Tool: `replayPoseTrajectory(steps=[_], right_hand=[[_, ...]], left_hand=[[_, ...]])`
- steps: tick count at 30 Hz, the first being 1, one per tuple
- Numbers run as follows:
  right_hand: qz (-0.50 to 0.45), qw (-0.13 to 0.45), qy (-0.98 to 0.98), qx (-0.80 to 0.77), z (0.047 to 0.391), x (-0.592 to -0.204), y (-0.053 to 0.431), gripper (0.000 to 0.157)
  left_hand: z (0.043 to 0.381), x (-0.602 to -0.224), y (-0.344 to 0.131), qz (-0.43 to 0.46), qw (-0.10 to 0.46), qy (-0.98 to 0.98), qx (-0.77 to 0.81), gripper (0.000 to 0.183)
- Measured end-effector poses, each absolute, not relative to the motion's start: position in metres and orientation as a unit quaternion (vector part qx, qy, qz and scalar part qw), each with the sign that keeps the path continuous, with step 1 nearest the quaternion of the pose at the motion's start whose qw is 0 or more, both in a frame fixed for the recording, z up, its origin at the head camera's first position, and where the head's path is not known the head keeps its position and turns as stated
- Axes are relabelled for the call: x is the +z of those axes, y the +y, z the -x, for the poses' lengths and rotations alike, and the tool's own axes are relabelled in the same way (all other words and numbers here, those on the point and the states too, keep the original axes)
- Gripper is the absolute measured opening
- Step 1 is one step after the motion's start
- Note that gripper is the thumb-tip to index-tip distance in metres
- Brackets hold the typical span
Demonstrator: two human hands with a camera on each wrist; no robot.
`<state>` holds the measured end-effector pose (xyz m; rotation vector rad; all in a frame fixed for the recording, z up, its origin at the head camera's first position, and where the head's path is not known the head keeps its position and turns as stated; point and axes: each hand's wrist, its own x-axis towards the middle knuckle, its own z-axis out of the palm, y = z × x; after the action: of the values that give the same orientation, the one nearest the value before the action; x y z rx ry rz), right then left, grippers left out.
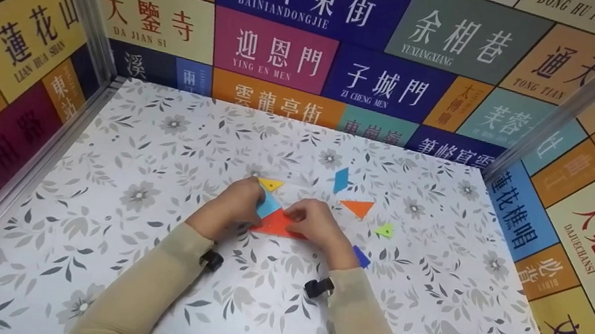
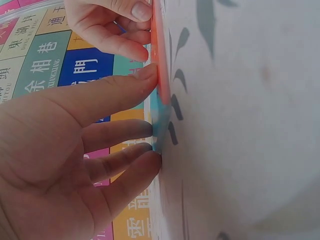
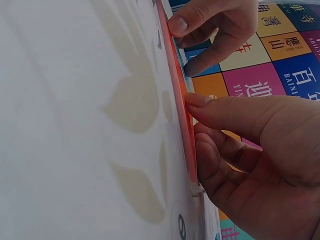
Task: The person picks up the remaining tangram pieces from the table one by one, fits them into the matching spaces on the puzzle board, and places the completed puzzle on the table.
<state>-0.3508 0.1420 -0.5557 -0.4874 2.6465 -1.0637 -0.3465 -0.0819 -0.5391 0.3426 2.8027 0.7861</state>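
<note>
A red triangular tangram piece (image 1: 274, 224) lies flat on the table, a light blue piece (image 1: 271, 202) against its upper left side. My left hand (image 1: 233, 204) rests at the left of both, its thumb on the red triangle and its fairly straight fingers along the light blue piece (image 2: 159, 122). From the right, my right hand (image 1: 318, 229) pinches the red triangle near its right end, thumb on top and fingers curled at the edge. Just above the light blue piece is a small yellow triangle (image 1: 271, 185), close to my left fingers. The hands cover parts of both pieces.
To the right lie a blue parallelogram (image 1: 341, 180), an orange triangle (image 1: 359, 207) and a small green triangle (image 1: 385, 230). A dark blue piece (image 1: 361, 257) shows partly behind my right wrist. Panels with printed signs (image 1: 275, 51) border the flower-patterned table (image 1: 426, 319).
</note>
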Motion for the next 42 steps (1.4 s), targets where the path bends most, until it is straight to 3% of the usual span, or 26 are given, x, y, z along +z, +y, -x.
replayPoseTrajectory(steps=[30,42], right_hand=[[0.111,0.168,0.876,-0.439,0.347,-0.546,0.147,0.025],[0.124,0.099,0.895,-0.417,0.351,-0.546,0.158,0.022]], left_hand=[[0.345,-0.543,-0.085,-0.114,0.103,0.95,0.271,0.055],[0.347,-0.541,-0.078,-0.105,0.111,0.952,0.264,0.057]])
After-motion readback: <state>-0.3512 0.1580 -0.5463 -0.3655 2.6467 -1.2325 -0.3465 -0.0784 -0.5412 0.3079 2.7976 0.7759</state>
